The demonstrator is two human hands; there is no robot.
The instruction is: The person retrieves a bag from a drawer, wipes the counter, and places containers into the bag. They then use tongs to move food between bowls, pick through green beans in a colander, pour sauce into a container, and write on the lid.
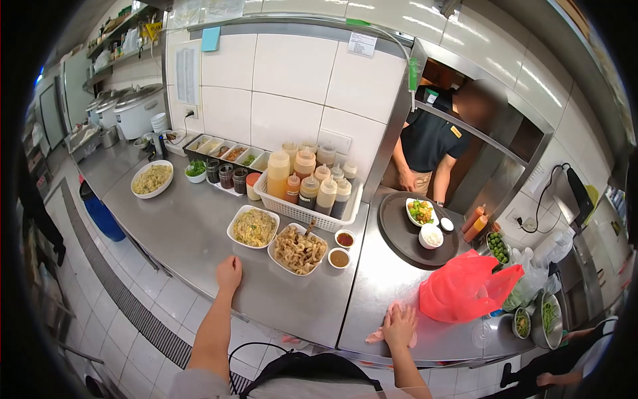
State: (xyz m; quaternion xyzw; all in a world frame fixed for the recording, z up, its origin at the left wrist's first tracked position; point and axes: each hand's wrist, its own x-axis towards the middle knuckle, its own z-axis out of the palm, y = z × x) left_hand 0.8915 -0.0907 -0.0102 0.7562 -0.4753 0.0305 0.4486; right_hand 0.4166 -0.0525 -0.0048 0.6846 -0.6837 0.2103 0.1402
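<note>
My left hand (229, 274) rests closed on the steel counter, with nothing visible in it. Just beyond it stand a white bowl of fried rice (253, 227) and a white bowl of sliced meat (297, 251). Two small sauce cups, one dark red (344, 239) and one brown (339, 258), sit to the right of the meat. My right hand (400, 326) presses down on a pink cloth (376, 336), which bunches out around the fingers. Close by on its right is a red plastic bag (458, 289).
Behind the bowls are a white basket of squeeze bottles (292, 209) and a topping tray (229, 154). Another rice bowl (152, 179) stands farther left. A person (432, 143) stands behind a round tray (405, 243) at the pass window. Metal bowls (548, 319) line the right end.
</note>
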